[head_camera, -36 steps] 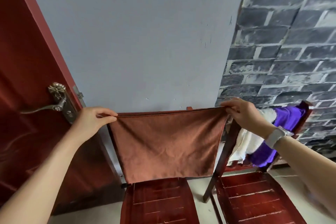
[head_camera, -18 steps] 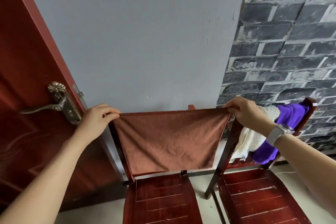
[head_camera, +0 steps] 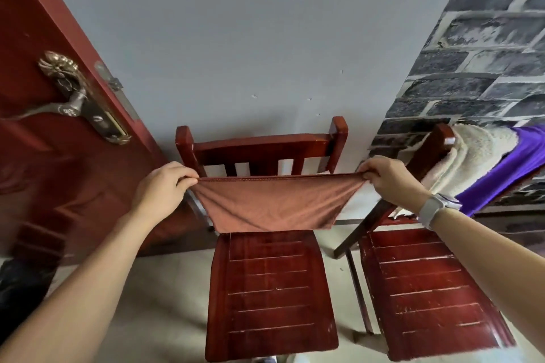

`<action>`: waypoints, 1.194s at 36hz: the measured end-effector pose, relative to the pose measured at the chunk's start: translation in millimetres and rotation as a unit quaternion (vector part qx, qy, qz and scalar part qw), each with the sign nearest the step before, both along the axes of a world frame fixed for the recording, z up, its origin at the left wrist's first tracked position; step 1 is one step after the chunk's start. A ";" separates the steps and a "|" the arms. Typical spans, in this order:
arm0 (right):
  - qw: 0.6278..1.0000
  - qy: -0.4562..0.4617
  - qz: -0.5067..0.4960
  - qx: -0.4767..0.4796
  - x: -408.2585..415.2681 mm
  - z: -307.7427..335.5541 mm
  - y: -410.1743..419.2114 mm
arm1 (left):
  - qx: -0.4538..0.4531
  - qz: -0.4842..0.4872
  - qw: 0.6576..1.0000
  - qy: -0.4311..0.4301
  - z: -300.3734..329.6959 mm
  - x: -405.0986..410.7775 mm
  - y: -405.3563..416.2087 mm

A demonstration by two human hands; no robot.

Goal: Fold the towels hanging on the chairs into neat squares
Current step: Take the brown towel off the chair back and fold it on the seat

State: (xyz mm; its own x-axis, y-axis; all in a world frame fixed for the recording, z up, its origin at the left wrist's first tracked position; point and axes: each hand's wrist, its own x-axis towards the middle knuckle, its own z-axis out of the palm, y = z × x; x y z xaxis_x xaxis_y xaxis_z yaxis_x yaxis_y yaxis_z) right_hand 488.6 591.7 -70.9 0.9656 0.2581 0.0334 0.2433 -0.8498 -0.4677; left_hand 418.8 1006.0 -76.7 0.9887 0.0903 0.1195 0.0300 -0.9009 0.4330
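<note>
My left hand [head_camera: 160, 187] at nine o'clock and right hand [head_camera: 389, 180] at three pinch the brown towel's [head_camera: 274, 206] top corners above the chair seat [head_camera: 269, 289].

2 bare forearms, no sleeves; white smartwatch [head_camera: 433, 209] with pale band on right wrist.

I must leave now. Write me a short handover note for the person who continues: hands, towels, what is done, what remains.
Left hand pinches the left top corner of the brown towel; right hand pinches the right top corner. The towel hangs stretched between them, in front of the near chair, its lower edge at the back of the seat.
White towel and purple towel hang on the back of the right chair.
Done: the brown towel is off the chair.
Left: fold it into a square, then fold the other two.
</note>
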 end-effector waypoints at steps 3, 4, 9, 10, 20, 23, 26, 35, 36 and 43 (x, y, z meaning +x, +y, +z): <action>1.000 0.013 -0.008 0.006 -5.1 -28.7 7.3 | -0.013 0.013 1.000 0.009 -33.6 -7.6 -0.3; 1.000 0.006 -0.014 0.011 -8.2 -39.1 10.1 | -0.018 0.021 1.000 0.008 -45.8 -10.7 -1.3; 0.999 -0.003 -0.033 0.026 -39.6 -100.8 15.8 | -0.037 0.045 0.998 0.012 -111.1 -40.3 -7.6; 0.999 0.003 -0.032 0.029 -50.6 -114.1 14.8 | -0.041 0.046 0.998 0.013 -124.5 -51.5 -9.3; 0.975 0.220 -0.019 -0.036 -199.8 -232.7 -8.1 | -0.028 0.020 0.984 0.173 -242.0 -201.1 -30.0; 0.960 0.273 -0.004 -0.065 -223.5 -259.6 -12.6 | -0.039 0.009 0.961 0.272 -266.7 -226.2 -33.6; 0.929 0.355 -0.010 -0.101 -235.6 -282.2 -15.9 | -0.032 0.010 0.932 0.360 -287.7 -238.8 -34.9; 0.892 0.438 -0.104 -0.050 -215.3 -320.4 -12.6 | -0.173 0.122 0.887 0.410 -320.8 -204.4 -38.7; 0.894 0.431 -0.114 -0.034 -207.9 -322.2 -10.5 | -0.202 0.135 0.879 0.410 -323.9 -196.5 -37.6; 0.877 0.389 -0.255 0.120 -152.6 -335.8 3.3 | -0.344 0.190 0.853 0.344 -343.8 -135.5 -30.2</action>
State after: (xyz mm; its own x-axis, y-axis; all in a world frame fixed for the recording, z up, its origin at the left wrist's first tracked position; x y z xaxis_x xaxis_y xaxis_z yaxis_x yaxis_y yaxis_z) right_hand 336.0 595.0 -406.6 0.7081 -0.1386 -0.6924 -0.6123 -0.6089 -0.5043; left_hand 283.3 975.7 -420.5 0.6872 0.2343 -0.6877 0.7233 -0.3094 0.6174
